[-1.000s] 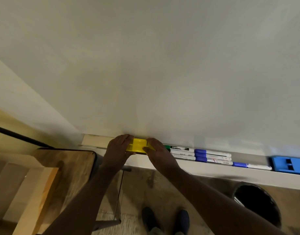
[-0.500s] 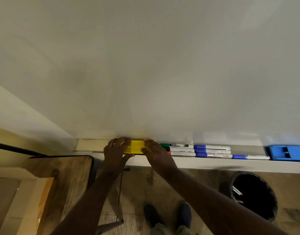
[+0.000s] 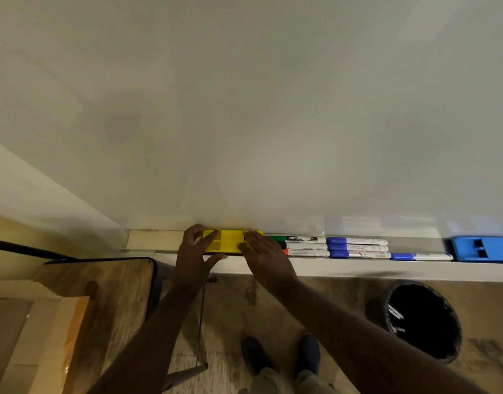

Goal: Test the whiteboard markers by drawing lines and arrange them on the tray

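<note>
The whiteboard fills most of what I see, blank and pale, with its tray running along the bottom edge. Below it to my left stands a wooden table, and to my right on the floor a black bin; my shoes show between them. On the tray's far right sits a blue eraser. My left hand and my right hand both lie on a yellow eraser resting on the tray, one at each end of it: my left fingers reach over its left end with the thumb stretched along the front edge, my right fingers lie flat and straight across its right end. Neither hand wraps round it; the fingers are extended and pressing on it. The markers lie on the tray just to the right of my right hand, none of them in my fingers: a green-capped marker at the back, a black-capped one before it, a red-capped one in front, their caps close by my knuckles. Beyond these lie three blue-capped markers stacked likewise, and a fourth blue-capped marker alone, near the blue eraser.
</note>
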### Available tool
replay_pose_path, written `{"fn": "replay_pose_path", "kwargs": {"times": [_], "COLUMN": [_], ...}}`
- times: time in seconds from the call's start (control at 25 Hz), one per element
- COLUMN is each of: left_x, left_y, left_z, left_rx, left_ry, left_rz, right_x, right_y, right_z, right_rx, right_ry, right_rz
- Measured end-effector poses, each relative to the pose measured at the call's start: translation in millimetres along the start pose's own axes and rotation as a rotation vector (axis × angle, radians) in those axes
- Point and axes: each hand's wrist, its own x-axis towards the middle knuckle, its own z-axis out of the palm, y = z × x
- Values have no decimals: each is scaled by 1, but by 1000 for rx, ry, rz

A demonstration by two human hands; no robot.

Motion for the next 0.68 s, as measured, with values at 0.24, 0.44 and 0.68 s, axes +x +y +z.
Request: {"fn": "replay_pose_path", "kwargs": {"times": [0.24,0.44,0.68], "left_x": [-5,-7,-10], "left_y": [1,1,8], "left_z": [-2,1,2], "left_rx": [-55,-64,-23], "left_ry": [-26,-36,56], "left_rz": [-28,-58,20], "right_x": [-6,-9,-12], "right_y": [4,6,8], "right_z": [7,12,-3], "right_rx": [-22,-17,-17], "right_ry": [-9,-40,1], "right_rz": [-28,-29,-13]}}
